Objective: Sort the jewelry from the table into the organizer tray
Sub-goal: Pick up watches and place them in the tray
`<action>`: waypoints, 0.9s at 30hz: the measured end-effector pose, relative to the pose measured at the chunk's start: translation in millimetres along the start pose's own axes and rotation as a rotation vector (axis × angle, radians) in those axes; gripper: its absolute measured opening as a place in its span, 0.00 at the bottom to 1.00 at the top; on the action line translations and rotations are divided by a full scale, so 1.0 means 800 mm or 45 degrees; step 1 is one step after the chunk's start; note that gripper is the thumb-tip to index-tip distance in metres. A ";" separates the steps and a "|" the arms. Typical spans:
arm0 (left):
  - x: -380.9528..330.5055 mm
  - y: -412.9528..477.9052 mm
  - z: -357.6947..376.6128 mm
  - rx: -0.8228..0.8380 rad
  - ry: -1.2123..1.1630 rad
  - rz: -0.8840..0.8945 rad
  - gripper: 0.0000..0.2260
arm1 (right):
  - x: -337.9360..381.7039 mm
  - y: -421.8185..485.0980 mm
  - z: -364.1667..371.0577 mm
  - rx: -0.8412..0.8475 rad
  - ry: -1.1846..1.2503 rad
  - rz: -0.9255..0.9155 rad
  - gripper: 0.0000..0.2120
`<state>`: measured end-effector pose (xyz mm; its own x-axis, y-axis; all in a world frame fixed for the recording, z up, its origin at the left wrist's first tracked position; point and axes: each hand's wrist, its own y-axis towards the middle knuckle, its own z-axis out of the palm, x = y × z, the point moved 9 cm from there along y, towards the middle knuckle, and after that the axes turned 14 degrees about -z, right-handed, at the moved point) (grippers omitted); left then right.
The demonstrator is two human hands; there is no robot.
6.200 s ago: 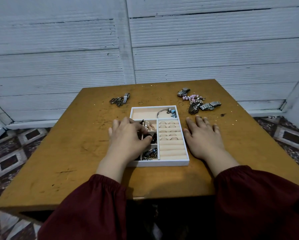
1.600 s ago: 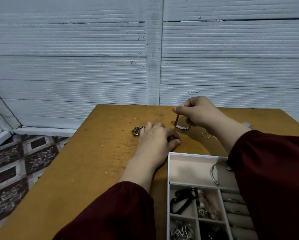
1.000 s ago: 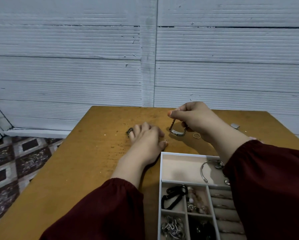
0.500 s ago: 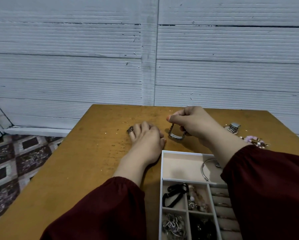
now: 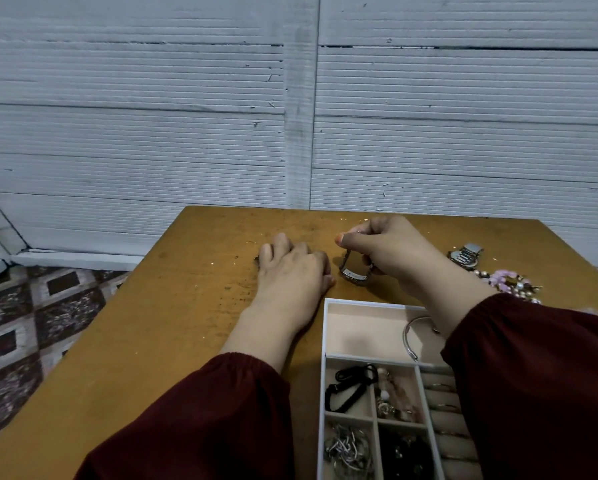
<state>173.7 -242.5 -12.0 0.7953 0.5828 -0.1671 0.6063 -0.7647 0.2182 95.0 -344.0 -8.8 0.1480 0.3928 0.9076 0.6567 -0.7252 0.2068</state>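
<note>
Head view, the only one. My right hand (image 5: 387,251) is curled, thumb and fingers pinching the top of a metal band (image 5: 354,273) so that its loop hangs free. Its lower end is just off or just touching the table (image 5: 173,323); I cannot tell which. I hold it by the top, I judge, so it keeps its shape and can be lowered in cleanly. It hangs just beyond the far rim of the organizer tray (image 5: 359,301), near the wide far compartment (image 5: 363,330). A silver bangle (image 5: 410,337) already lies there, so that looks the fitting place for it.

My left hand (image 5: 292,271) lies palm down on the table left of the band, fingers relaxed and gripping nothing I can see. A dark piece (image 5: 257,260) shows at its fingertips, likely the next one to take.

At the far right, a watch (image 5: 465,255) and a pink beaded piece (image 5: 508,278) sit on the table unsorted. The near compartments hold a black cord (image 5: 351,386) and small silver bits.
</note>
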 end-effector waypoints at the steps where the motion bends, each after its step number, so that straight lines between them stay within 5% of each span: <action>1: -0.002 0.000 0.000 -0.013 0.027 0.010 0.13 | 0.000 0.000 0.000 0.000 0.003 0.002 0.09; 10: 0.001 0.000 0.003 -0.013 0.045 -0.048 0.15 | -0.002 -0.003 -0.004 -0.008 0.003 0.019 0.10; 20: 0.018 0.013 0.027 0.423 -0.035 -0.329 0.15 | 0.001 -0.007 0.003 0.015 0.002 0.037 0.09; 27: 0.018 0.014 0.027 0.480 -0.148 -0.394 0.13 | 0.001 -0.009 0.005 0.028 -0.004 0.041 0.08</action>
<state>191.7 -248.4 -32.5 0.5597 0.7801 -0.2796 0.7544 -0.6193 -0.2177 93.3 -336.1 -11.1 0.1717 0.3716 0.9124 0.6679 -0.7247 0.1694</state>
